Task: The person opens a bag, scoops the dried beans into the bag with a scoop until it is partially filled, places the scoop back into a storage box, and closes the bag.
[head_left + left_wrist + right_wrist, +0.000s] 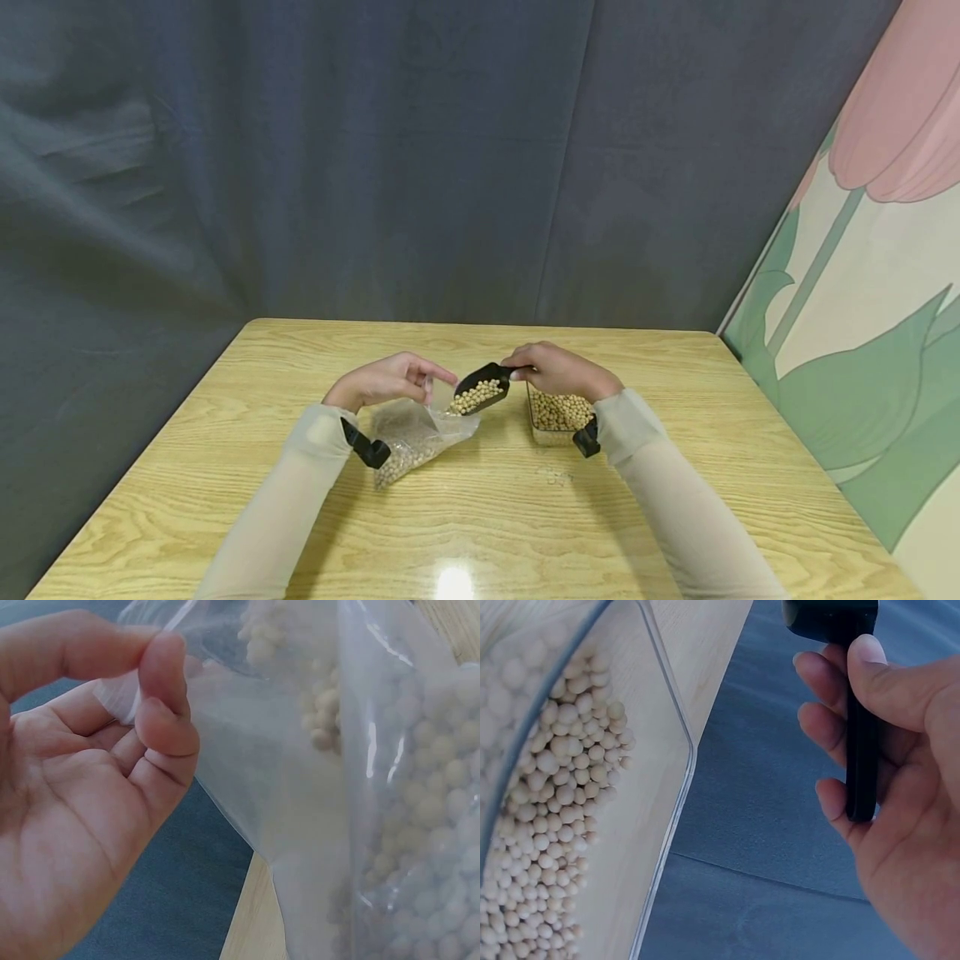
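My left hand (386, 382) pinches the rim of a clear plastic bag (255, 757) between thumb and fingers. Soybeans (427, 817) fill the lower part of the bag, which leans on the table. In my right hand (558, 369) is the handle of a black scoop (491, 372), fingers wrapped around it. The scoop carries a load of soybeans (477, 395) and tilts down to the left, its lip at the bag's mouth. Below my right hand stands a clear rectangular container (691, 754) with more soybeans (555, 817) in it.
The wooden table (465, 533) holds everything. A dark curtain (420, 167) hangs behind its far edge, and a wall with painted tulips (877, 375) borders the right side. Small marks (553, 477) show on the tabletop in front of the container.
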### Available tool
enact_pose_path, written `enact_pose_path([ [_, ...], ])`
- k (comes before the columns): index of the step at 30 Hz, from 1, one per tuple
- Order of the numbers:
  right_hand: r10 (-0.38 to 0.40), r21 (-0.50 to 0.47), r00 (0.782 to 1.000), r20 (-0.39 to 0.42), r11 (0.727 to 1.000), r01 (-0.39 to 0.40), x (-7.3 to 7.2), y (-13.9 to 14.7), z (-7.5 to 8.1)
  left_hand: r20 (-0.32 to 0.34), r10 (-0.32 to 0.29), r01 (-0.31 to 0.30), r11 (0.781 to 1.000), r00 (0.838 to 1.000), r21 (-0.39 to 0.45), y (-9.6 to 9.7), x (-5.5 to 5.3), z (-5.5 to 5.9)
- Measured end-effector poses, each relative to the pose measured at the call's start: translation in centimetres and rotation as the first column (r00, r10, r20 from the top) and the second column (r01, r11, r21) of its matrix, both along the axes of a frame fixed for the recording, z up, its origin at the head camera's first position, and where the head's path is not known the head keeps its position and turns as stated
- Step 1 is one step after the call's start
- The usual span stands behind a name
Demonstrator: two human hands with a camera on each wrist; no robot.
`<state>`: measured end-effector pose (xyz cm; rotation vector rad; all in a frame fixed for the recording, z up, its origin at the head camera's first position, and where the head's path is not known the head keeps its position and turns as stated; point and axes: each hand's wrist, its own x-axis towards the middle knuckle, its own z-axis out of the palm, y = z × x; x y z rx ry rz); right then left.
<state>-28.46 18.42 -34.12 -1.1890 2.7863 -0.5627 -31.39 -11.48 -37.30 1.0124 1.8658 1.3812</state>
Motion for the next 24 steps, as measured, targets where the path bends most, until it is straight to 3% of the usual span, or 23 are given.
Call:
enact_pose_path([
  [13,0.014,0.028,0.998,-0.056,1.0,-0.012,0.3,-0.4,0.9,0.004,-0.001,0.001,1.0,1.0,-0.011,-0.1,0.0,0.3],
  [24,-0.007,0.011,0.999,-0.049,1.0,0.008,0.3,-0.2,1.2,0.021,-0.01,0.01,1.0,1.0,0.026,-0.7,-0.3,0.7],
])
